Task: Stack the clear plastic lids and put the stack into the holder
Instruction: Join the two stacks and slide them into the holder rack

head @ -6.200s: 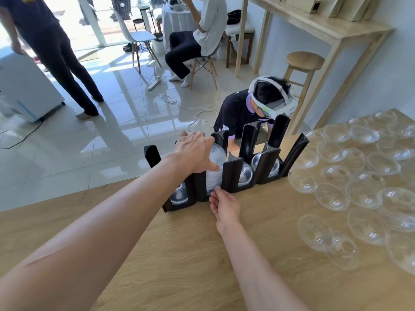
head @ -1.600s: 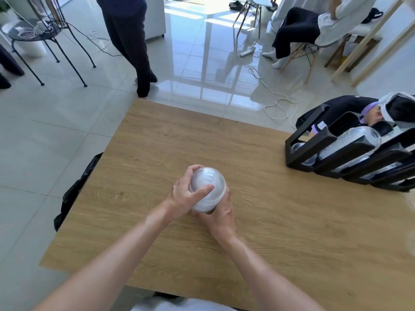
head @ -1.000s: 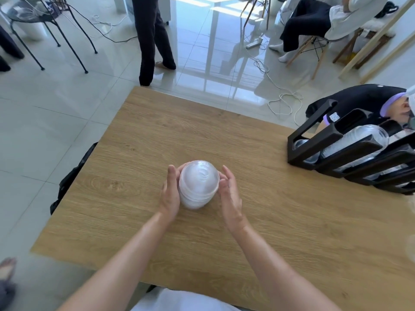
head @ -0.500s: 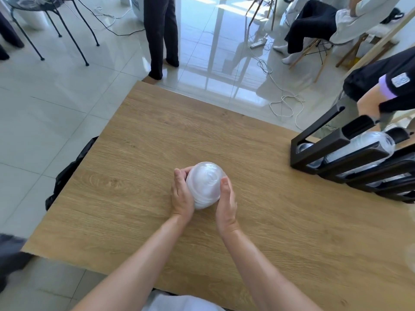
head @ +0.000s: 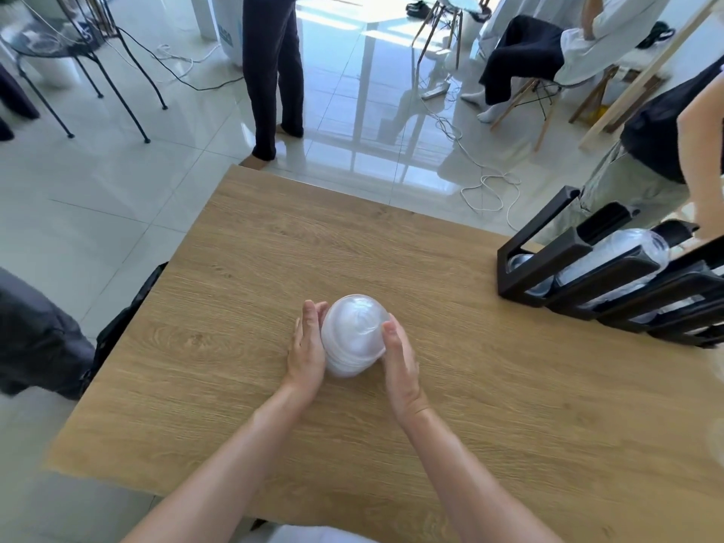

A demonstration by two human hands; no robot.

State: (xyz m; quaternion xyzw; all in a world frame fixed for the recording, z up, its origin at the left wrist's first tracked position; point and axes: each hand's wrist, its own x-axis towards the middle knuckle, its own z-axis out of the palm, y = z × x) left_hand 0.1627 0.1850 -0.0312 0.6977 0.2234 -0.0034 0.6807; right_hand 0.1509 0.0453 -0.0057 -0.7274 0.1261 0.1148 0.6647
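Clear domed lids (head: pixel 354 335), nested into a milky, ribbed stack, stand at the middle of the wooden surface (head: pixel 243 268). Left hand (head: pixel 307 348) and right hand (head: pixel 399 360) flank it, straight fingers pressing its sides. Far right, the black holder (head: pixel 548 244) carries more lids.

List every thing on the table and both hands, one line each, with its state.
stack of clear lids: nested dome-up, standing on the table between both hands.
left hand: fingers straight, flat against the stack's left side.
right hand: fingers straight, flat against the stack's right side.
black holder: on the table's right, apart from the hands, lids already in its slots.
wooden table: bears stack and holder.
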